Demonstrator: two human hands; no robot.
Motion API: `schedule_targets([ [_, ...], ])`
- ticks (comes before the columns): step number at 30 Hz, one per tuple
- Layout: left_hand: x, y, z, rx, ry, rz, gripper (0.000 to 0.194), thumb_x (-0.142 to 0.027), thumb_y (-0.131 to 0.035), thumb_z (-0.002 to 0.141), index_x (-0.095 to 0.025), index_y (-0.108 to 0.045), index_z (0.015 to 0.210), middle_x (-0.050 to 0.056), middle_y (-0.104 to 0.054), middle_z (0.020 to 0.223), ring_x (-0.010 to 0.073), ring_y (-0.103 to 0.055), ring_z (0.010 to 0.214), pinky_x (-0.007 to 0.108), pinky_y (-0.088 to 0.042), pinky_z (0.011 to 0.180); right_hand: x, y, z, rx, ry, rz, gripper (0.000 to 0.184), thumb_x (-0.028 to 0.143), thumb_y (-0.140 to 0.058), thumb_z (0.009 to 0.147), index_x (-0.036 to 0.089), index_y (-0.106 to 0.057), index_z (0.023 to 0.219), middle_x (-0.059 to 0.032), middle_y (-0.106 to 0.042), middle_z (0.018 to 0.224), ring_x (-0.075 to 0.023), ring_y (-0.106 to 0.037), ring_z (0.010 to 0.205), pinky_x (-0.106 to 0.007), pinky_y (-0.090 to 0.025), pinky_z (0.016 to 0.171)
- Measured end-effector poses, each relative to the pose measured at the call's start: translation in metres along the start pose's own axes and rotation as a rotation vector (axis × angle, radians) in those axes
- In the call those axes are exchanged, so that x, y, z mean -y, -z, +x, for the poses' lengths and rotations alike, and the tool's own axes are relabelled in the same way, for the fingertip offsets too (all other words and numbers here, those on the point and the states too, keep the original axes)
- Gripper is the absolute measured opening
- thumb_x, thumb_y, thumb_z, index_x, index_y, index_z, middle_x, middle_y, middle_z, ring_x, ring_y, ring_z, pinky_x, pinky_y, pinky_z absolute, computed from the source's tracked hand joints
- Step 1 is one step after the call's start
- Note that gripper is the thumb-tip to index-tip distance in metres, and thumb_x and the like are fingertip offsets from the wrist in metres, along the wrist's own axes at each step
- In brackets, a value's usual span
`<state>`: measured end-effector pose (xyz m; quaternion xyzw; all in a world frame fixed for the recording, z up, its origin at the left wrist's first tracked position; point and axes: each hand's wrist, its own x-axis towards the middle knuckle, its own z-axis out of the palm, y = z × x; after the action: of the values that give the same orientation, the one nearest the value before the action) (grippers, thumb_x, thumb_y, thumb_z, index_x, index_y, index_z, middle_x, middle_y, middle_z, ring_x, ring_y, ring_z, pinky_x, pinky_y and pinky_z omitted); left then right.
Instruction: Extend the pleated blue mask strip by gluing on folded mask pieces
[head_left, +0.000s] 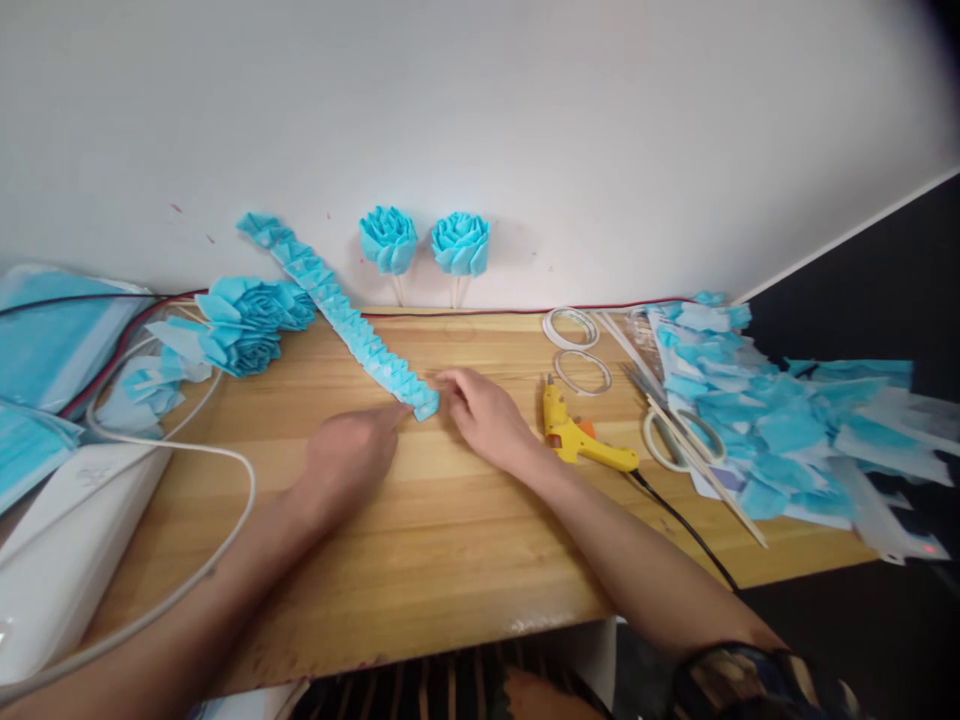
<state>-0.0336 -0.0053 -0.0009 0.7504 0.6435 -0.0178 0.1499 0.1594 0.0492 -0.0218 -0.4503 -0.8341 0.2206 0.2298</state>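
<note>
A long strip of folded blue pieces [341, 310] runs diagonally from the wall down to the middle of the wooden table [420, 540]. My left hand [349, 458] rests on the table with its fingers curled, the fingertip pressing the strip's near end. My right hand [487, 412] lies just right of that end, fingers bent and touching it. Two finished blue paper flowers [388, 238] [460, 242] on sticks lean against the wall behind.
A yellow glue gun [577, 436] with a black cord lies right of my right hand. Scissors [671, 425], wooden sticks, white rings [571, 326] and a heap of blue scraps [765, 420] fill the right. More blue flowers [244, 325], a white cable and a white device sit left.
</note>
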Motion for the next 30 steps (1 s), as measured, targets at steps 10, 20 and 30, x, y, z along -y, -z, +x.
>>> schedule_targets([
  [10,0.0046,-0.0066,-0.0011,-0.061,0.039,0.023,0.048,-0.025,-0.03,0.098,-0.022,-0.053,0.14,0.008,-0.076,0.082,0.0242,-0.071,0.075,0.03,-0.047,0.064,-0.0032,0.0052,-0.0116,0.03,0.153,0.025,0.03,0.004,-0.044,0.086,0.018,-0.064,0.102,-0.0071,-0.07,0.104,-0.0197,-0.062,0.098,-0.034,-0.048,0.087],
  [20,0.0054,-0.0063,-0.0026,-0.068,-0.067,-0.063,0.046,-0.017,-0.037,0.093,-0.024,-0.064,0.13,0.009,-0.076,0.109,0.0255,-0.072,0.091,0.034,-0.052,0.079,-0.0008,-0.0006,-0.0112,0.077,0.166,-0.071,0.032,0.006,-0.043,0.089,0.019,-0.065,0.107,-0.0069,-0.07,0.105,-0.0213,-0.06,0.098,-0.036,-0.046,0.089],
  [30,0.0087,-0.0103,-0.0026,-0.095,-0.094,-0.086,0.044,-0.019,-0.038,0.095,-0.026,-0.066,0.127,0.006,-0.075,0.115,0.0273,-0.071,0.098,0.038,-0.053,0.086,0.0006,-0.0001,-0.0098,0.043,0.049,-0.035,0.029,0.006,-0.043,0.087,0.017,-0.061,0.107,-0.009,-0.068,0.105,-0.0204,-0.061,0.095,-0.034,-0.047,0.086],
])
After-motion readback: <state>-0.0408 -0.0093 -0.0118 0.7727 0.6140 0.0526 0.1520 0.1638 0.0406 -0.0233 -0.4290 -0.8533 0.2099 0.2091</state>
